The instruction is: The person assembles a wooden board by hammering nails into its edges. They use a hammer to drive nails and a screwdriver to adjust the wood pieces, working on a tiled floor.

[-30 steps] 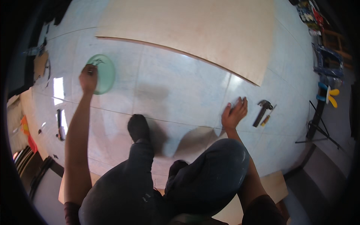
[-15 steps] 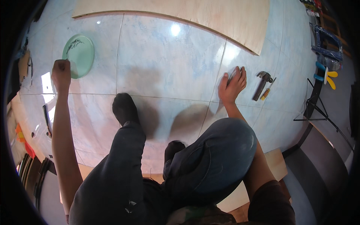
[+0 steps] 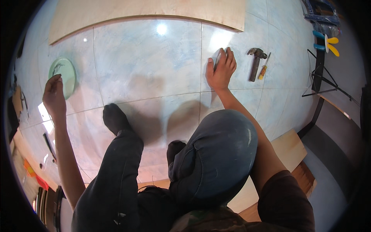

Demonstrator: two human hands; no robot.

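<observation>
Over the near left edge of a green round plate [image 3: 70, 82], my left hand [image 3: 54, 98] has its fingers drawn together. Whether anything is between the fingertips is too small to make out. Small dark slender pieces, perhaps nails or screws, lie in a heap on the plate [image 3: 70, 73] beside those fingertips. My right hand [image 3: 223, 73] is palm down at the floor, fingers stretched and thumb apart, with nothing seen in it. To its right lie a claw hammer [image 3: 254, 66] and a screwdriver [image 3: 262, 72] with a yellowish handle.
A wide pale wooden board [image 3: 150, 9] lies across the far side of the tiled floor [image 3: 150, 58]. My socked left foot [image 3: 116, 119] stands between my hands. A thin black stand [image 3: 328, 81] and a blue-and-yellow bladed thing [image 3: 326, 43] are at the right.
The whole view has shifted, so the board and hammer appear farther left. My left hand has turned from a closed fist toward fingers reaching up at the plate's edge. My right hand stays spread.
</observation>
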